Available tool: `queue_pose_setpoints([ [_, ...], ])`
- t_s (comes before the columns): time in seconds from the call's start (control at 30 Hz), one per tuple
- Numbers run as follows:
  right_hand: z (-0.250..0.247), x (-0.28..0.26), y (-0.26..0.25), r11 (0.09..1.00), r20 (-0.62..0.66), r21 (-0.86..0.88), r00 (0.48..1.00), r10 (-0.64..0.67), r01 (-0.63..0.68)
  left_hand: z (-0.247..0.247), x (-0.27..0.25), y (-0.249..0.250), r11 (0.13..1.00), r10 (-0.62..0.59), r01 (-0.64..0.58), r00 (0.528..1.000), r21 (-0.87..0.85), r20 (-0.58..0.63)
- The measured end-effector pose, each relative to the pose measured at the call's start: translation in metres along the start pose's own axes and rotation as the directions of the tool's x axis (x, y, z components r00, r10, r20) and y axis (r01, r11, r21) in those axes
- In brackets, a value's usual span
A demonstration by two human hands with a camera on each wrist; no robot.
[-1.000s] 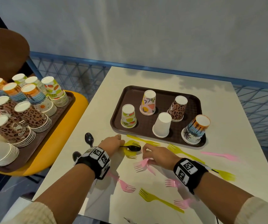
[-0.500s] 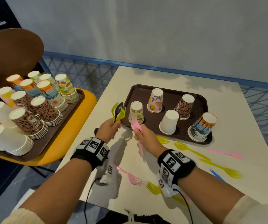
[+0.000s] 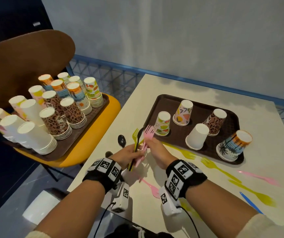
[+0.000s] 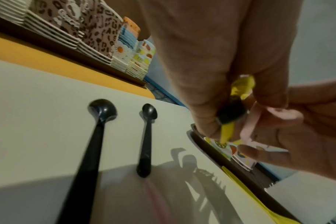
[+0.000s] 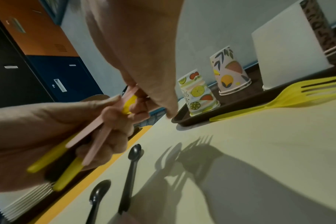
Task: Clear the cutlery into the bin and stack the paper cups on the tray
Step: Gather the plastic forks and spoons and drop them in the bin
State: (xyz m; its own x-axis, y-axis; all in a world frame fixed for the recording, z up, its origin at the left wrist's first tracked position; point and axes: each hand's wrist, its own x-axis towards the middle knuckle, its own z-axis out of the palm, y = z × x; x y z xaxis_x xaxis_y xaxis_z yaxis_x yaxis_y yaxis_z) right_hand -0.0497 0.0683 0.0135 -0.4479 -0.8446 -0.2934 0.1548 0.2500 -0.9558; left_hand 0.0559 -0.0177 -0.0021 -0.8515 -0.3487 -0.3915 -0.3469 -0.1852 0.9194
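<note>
My left hand (image 3: 131, 154) grips a bundle of cutlery held upright over the table's left edge: yellow forks (image 3: 135, 133), a black spoon (image 3: 139, 134) and pink forks (image 3: 148, 133). My right hand (image 3: 152, 146) pinches the pink forks against that bundle; the right wrist view shows its fingertips (image 5: 136, 92) on them. Behind the hands, the brown tray (image 3: 172, 100) holds several upside-down paper cups, one fruit-printed (image 3: 163, 123) and one white (image 3: 197, 136). Loose on the table lie two black spoons (image 4: 147, 136), yellow forks (image 3: 218, 168) and pink forks (image 3: 259, 177).
To the left, a second brown tray (image 3: 65, 145) with several stacks of cups (image 3: 52, 117) rests on an orange chair seat (image 3: 93, 145). A blue railing (image 3: 120, 66) runs behind the table. A blue piece of cutlery (image 3: 251, 201) lies near my right forearm. No bin is in view.
Both hands rose off the table with cutlery. The right hand carried the pink forks over to the left hand's bundle. The head view swung left.
</note>
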Motion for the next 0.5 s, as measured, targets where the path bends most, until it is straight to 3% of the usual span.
queue_pose_setpoints([
  [0.07,-0.004,0.001,0.0,0.99,0.062,-0.137,0.997,-0.039,0.047,-0.003,-0.003,-0.003,1.0,-0.012,0.011,1.0,-0.023,-0.019],
  [0.1,-0.008,0.002,0.001,0.949,0.073,-0.3,0.995,-0.072,0.091,-0.006,-0.004,-0.005,1.0,-0.01,0.009,0.999,-0.007,-0.05],
  [0.17,-0.023,-0.002,0.008,0.731,0.157,-0.645,0.975,-0.158,0.222,-0.014,-0.006,-0.008,1.0,-0.003,0.003,0.987,0.001,-0.163],
  [0.23,-0.038,-0.012,0.019,0.429,0.39,-0.804,0.91,-0.144,0.412,-0.025,-0.007,-0.012,0.998,-0.02,0.004,0.962,-0.057,-0.273],
  [0.3,-0.045,-0.027,0.03,0.149,0.648,-0.748,0.76,-0.048,0.647,-0.032,-0.01,-0.012,0.994,-0.029,-0.007,0.947,-0.109,-0.32],
  [0.33,-0.045,-0.033,0.034,0.056,0.724,-0.689,0.69,0.002,0.723,-0.034,-0.012,-0.01,0.992,-0.023,-0.018,0.945,-0.122,-0.328],
  [0.4,-0.041,-0.036,0.042,-0.033,0.784,-0.617,0.618,0.06,0.786,-0.034,-0.015,-0.006,0.993,-0.016,-0.026,0.938,-0.116,-0.346],
  [0.5,-0.041,-0.031,0.054,-0.022,0.819,-0.568,0.568,0.08,0.823,-0.03,-0.016,-0.002,0.986,0.003,-0.067,0.921,-0.15,-0.389],
])
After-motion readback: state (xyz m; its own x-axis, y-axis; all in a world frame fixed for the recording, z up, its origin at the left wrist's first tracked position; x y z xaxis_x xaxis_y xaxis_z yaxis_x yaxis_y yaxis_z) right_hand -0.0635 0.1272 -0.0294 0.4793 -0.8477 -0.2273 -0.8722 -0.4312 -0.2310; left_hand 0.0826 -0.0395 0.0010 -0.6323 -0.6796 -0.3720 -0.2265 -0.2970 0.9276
